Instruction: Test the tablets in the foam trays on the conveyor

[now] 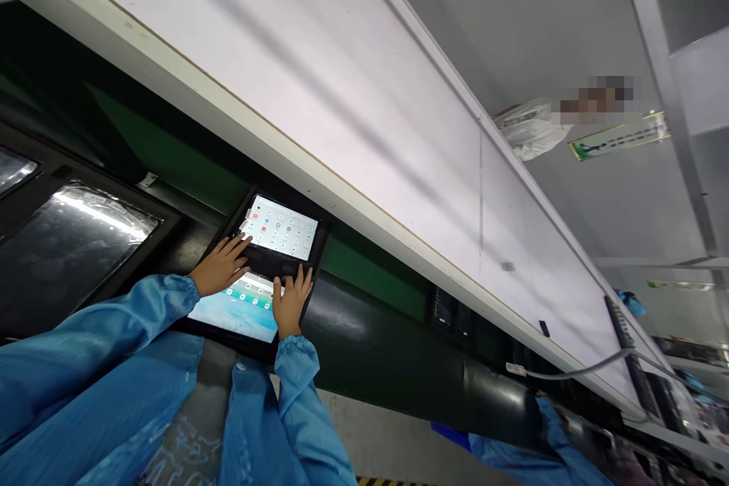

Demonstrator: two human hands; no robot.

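Two lit tablets lie side by side in a black tray [320,243] close to my body. The farther tablet [285,228] shows rows of app icons on a white screen; the nearer tablet [239,316] has a blue-and-teal home screen. My left hand [221,266] rests with fingers stretched over the left side, its fingertips at the edge of the farther tablet and the top of the nearer one. My right hand [292,299] lies spread at the right side of the nearer tablet, fingers pointing toward the farther one. Neither hand grips anything.
A long white shelf [319,91] runs diagonally above the green work surface [376,273]. Left of me sits another black tray with a film-covered dark panel [85,243]. Black trays [449,315] stand farther right, beyond which a co-worker's blue sleeve [552,433] shows. A grey cable [575,373] hangs there.
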